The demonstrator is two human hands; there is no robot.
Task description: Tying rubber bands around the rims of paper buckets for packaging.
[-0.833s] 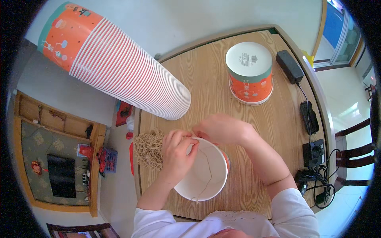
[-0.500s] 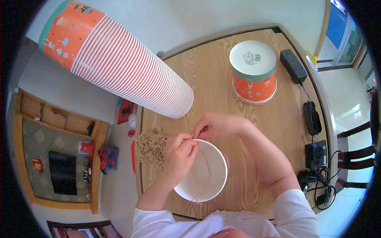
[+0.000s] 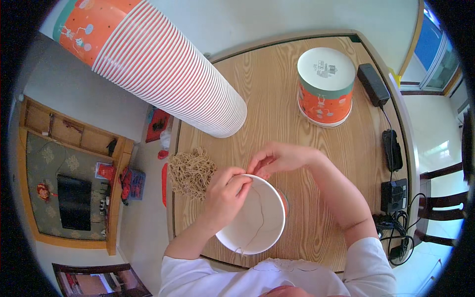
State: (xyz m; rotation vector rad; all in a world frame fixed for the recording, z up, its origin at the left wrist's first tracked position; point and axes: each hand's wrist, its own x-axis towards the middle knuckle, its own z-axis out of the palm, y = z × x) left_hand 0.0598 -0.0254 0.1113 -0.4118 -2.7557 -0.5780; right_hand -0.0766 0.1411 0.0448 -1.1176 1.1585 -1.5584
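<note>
A paper bucket (image 3: 242,225) with a white inside and an orange outer wall stands in front of me, its mouth tilted toward me. One thin tan string (image 3: 261,210) runs across its mouth, with a small knot at the near rim. My left hand (image 3: 225,195) pinches the far-left rim between thumb and fingers. Right beside it, my right hand (image 3: 279,158) is closed with its fingertips at the far rim, where the string reaches the edge; the held string end is mostly hidden. Left of the bucket lies a tangled heap of tan strings (image 3: 192,173).
A long stack of nested paper buckets (image 3: 173,74) rises at the far left. Another bucket (image 3: 325,101) sits upside down at the far right. Along the right table edge lie a black power adapter (image 3: 373,85), a black box (image 3: 394,195) and coiled cables (image 3: 401,232). A dark chair (image 3: 440,202) stands beyond.
The view has shifted slightly. My right hand has moved a little to the right and its fingers have turned at the rim. My left hand keeps its pinch on the bucket.
</note>
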